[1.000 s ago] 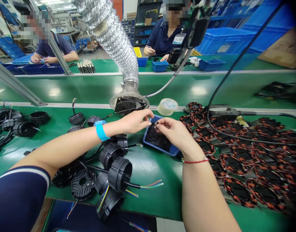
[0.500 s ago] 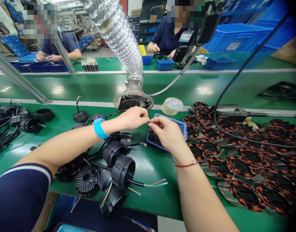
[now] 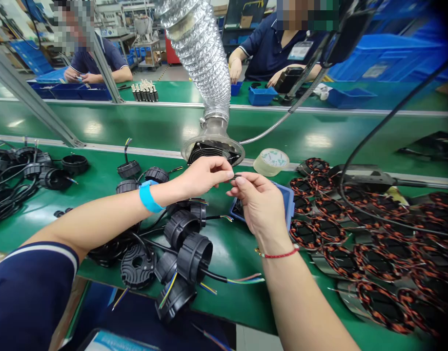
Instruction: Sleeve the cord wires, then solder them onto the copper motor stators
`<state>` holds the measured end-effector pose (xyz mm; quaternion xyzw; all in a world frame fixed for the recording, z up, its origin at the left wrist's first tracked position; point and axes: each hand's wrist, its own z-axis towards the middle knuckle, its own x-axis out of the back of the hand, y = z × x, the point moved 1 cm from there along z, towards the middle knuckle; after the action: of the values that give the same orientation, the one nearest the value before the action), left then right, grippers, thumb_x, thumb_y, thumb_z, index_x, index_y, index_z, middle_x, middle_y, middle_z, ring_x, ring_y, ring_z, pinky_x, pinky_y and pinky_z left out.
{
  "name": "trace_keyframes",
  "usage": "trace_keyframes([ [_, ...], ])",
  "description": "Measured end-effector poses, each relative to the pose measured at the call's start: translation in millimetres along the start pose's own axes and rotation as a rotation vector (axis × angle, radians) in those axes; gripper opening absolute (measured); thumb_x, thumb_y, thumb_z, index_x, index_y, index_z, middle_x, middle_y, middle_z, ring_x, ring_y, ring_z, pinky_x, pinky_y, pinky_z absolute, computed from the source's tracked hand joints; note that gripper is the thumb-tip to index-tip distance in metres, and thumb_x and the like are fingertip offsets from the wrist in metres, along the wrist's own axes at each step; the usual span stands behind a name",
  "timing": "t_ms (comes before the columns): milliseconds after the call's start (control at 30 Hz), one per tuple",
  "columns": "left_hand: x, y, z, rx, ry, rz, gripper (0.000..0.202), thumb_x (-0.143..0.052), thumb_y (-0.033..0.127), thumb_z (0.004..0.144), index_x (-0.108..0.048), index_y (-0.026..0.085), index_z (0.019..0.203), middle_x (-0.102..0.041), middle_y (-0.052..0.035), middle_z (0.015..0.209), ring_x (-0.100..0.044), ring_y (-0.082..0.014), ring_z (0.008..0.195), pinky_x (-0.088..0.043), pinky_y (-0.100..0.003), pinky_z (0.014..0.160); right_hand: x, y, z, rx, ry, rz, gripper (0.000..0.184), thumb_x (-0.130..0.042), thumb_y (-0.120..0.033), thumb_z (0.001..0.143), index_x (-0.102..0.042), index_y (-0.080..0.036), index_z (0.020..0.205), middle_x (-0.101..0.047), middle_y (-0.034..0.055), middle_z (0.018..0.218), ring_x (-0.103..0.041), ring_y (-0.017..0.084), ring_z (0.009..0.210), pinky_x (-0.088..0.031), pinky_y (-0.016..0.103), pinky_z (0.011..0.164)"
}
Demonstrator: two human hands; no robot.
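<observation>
In front of the extraction hood, my left hand [image 3: 206,175] and my right hand [image 3: 263,204] meet fingertip to fingertip. Between them shows a short thin black piece [image 3: 237,176], like a bit of tubing; the right thumb and forefinger pinch it. My left fingers are pinched at its other end and hide part of it. Under my right hand stands a blue bin [image 3: 290,207] with small black pieces inside, partly covered by the hand. Black round housings [image 3: 195,256] with cables and coloured wire ends lie below my left forearm.
A metal extraction hood [image 3: 213,136] hangs on a silver duct [image 3: 205,58] just behind my hands. A tape roll [image 3: 271,162] stands to its right. Copper-wound stators [image 3: 341,263] fill the right side. More cabled housings [image 3: 74,164] lie at left. Two people sit across the bench.
The view has shifted, so the scene sits further right. My right hand has turned slightly, and the black piece now shows more clearly between my fingertips. One person across the bench has reached towards a blue bin.
</observation>
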<state>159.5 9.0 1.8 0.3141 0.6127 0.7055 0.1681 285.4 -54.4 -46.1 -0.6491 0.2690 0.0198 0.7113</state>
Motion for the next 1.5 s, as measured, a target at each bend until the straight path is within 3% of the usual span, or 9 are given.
trace_keyframes([
  [100, 6.9, 3, -3, -0.068, -0.074, 0.096, 0.01, -0.055, 0.018, 0.083, -0.057, 0.011, 0.076, -0.051, 0.0035, 0.066, -0.044, -0.0066, 0.061, -0.036, -0.02, 0.058, 1, 1, -1, 0.007, 0.001, 0.006, 0.028, -0.083, -0.034, 0.059, -0.067, -0.019, 0.076, -0.066, -0.0037, 0.067, -0.058, 0.007, 0.053, -0.053, 0.021, 0.058],
  [233, 36.5, 5, -21, -0.053, -0.207, 0.369, 0.015, -0.052, 0.024, 0.087, -0.059, 0.012, 0.094, -0.056, 0.0007, 0.077, -0.048, -0.0091, 0.068, -0.039, -0.022, 0.064, 4, 2, 0, 0.005, -0.04, -0.093, 0.024, -0.081, -0.035, 0.063, -0.067, -0.02, 0.076, -0.067, -0.0028, 0.069, -0.06, 0.007, 0.057, -0.053, 0.021, 0.059],
  [333, 58.0, -6, -42, -0.013, -0.354, 0.57, 0.018, -0.055, 0.025, 0.086, -0.062, 0.014, 0.099, -0.064, -0.0036, 0.093, -0.055, -0.0138, 0.084, -0.042, -0.026, 0.077, 3, 5, -3, 0.012, -0.127, -0.221, 0.023, -0.079, -0.037, 0.068, -0.068, -0.019, 0.077, -0.069, 0.0, 0.074, -0.064, 0.009, 0.063, -0.054, 0.022, 0.063],
  [400, 63.6, -19, -54, 0.004, -0.407, 0.573, 0.018, -0.055, 0.024, 0.086, -0.064, 0.014, 0.097, -0.066, -0.0049, 0.099, -0.057, -0.0158, 0.092, -0.042, -0.027, 0.083, -1, 8, -7, 0.01, -0.199, -0.291, 0.024, -0.077, -0.04, 0.071, -0.067, -0.019, 0.078, -0.071, 0.0027, 0.08, -0.067, 0.012, 0.069, -0.055, 0.025, 0.066],
  [567, 56.5, -45, -65, 0.114, -0.237, 0.235, 0.01, -0.056, 0.022, 0.084, -0.061, 0.013, 0.083, -0.066, -0.0022, 0.082, -0.058, -0.0124, 0.077, -0.043, -0.024, 0.074, -14, 14, -14, -0.005, -0.259, -0.339, 0.028, -0.075, -0.044, 0.072, -0.064, -0.019, 0.077, -0.071, 0.003, 0.078, -0.068, 0.014, 0.067, -0.057, 0.027, 0.063],
  [700, 56.7, -50, -61, 0.259, -0.008, -0.151, 0.003, -0.055, 0.015, 0.082, -0.056, 0.013, 0.08, -0.064, -0.0004, 0.071, -0.059, -0.0101, 0.069, -0.045, -0.023, 0.071, -26, 12, -3, -0.021, -0.279, -0.348, 0.03, -0.077, -0.044, 0.07, -0.062, -0.019, 0.077, -0.069, 0.0015, 0.073, -0.067, 0.012, 0.063, -0.056, 0.025, 0.059],
  [833, 63.0, -50, -57, 0.294, 0.097, -0.285, 0.006, -0.057, 0.013, 0.083, -0.057, 0.011, 0.077, -0.063, 0.0, 0.068, -0.06, -0.0088, 0.065, -0.045, -0.023, 0.069, -44, 7, 12, -0.003, -0.296, -0.389, 0.033, -0.078, -0.045, 0.068, -0.062, -0.018, 0.076, -0.069, 0.002, 0.073, -0.067, 0.013, 0.064, -0.055, 0.025, 0.058],
  [1033, 64.3, -51, -57, 0.325, 0.114, -0.307, 0.012, -0.054, 0.009, 0.084, -0.057, 0.011, 0.072, -0.061, 0.0014, 0.064, -0.058, -0.0067, 0.06, -0.045, -0.022, 0.068, -59, 7, 18, 0.01, -0.309, -0.383, 0.029, -0.077, -0.042, 0.071, -0.062, -0.018, 0.078, -0.071, 0.0042, 0.082, -0.069, 0.013, 0.068, -0.055, 0.024, 0.059],
  [1500, 65.0, -53, -55, 0.319, 0.092, -0.287, 0.011, -0.056, 0.011, 0.083, -0.055, 0.012, 0.072, -0.061, 0.002, 0.064, -0.057, -0.007, 0.059, -0.045, -0.022, 0.065, -56, 11, 13, -0.028, -0.323, -0.383, 0.028, -0.077, -0.04, 0.071, -0.062, -0.018, 0.077, -0.069, 0.0011, 0.074, -0.069, 0.012, 0.064, -0.057, 0.022, 0.058],
])
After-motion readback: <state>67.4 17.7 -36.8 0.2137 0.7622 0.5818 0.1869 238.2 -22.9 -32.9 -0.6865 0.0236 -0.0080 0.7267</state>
